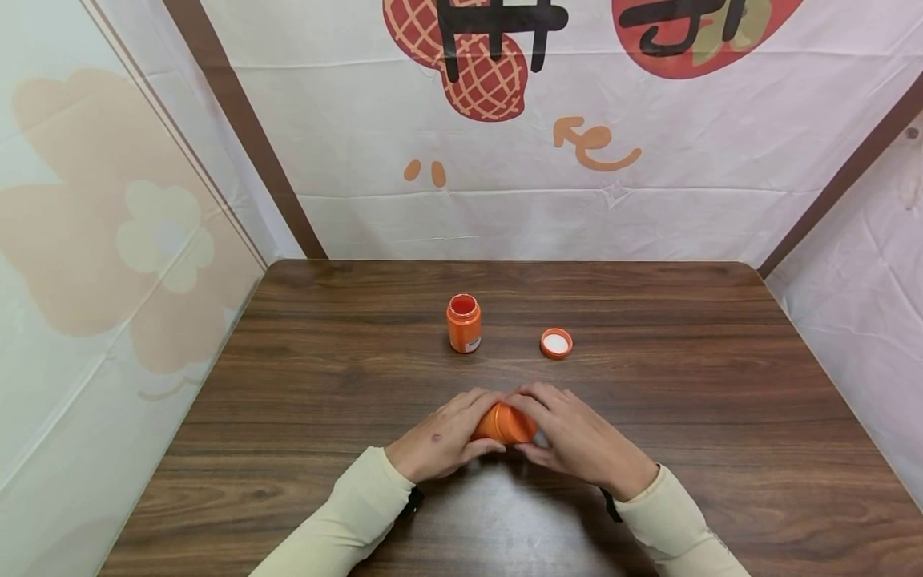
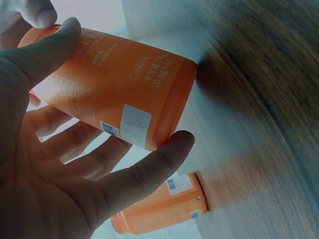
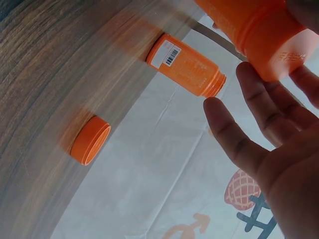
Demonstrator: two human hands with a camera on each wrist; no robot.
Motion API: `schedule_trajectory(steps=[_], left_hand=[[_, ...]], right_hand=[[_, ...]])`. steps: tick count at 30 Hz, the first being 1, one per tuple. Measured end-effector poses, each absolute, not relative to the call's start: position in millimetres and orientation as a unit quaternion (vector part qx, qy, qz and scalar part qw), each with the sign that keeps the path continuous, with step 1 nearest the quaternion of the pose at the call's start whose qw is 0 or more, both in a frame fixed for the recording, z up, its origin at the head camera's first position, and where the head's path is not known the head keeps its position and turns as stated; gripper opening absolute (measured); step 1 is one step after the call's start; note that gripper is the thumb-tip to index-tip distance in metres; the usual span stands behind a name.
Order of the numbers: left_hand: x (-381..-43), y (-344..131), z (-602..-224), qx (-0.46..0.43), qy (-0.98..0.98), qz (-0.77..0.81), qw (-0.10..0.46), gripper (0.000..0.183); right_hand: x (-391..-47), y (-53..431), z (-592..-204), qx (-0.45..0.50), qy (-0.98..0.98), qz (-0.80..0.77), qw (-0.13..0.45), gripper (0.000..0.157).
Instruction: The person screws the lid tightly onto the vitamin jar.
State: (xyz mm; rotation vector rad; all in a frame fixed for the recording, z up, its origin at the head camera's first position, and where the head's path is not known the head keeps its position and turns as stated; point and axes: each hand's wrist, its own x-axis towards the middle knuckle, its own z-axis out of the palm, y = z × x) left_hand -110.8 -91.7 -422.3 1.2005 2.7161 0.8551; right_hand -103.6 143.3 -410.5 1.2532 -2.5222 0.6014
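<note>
Two-handed grip on one orange bottle (image 2: pixel 114 84), sitting between our hands.
Our left hand (image 1: pixel 449 433) is closed to the bottle's width, thumb on one side, fingers spread along the other, little finger at the base edge. Our right hand (image 1: pixel 577 433) is curled round the cap (image 3: pixel 276 47), with one finger sticking out clear of it. Bottle is tilted, cap end to the right; can't tell if its base touches the table (image 1: pixel 324 361). Beyond the grip, slightly left: uncapped bottle (image 1: pixel 464 327), upright. Beyond and right: loose cap (image 1: pixel 556 344), white inside facing up. The two stand apart.
</note>
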Motion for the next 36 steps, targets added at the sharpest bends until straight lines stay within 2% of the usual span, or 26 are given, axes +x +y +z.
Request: schedule_trajectory(steps=[9,16,36], left_hand=[[-110.3,-91.5,-422.4,0.387,0.879,0.275,0.029,0.057],[-110.5,-90.8,-421.5,0.386,0.879,0.276,0.035,0.056],[-108.2,-89.9,-424.6,0.382,0.882,0.275,0.021,0.055]], right_hand=[[-102.0,142.2,-410.4,0.413,-0.872,0.231,0.126,0.056],[-101.7,145.2,-408.3,0.42,-0.877,0.196,0.127,0.067],[-100.7,144.4,-414.9,0.434,-0.859,0.237,0.135,0.058]])
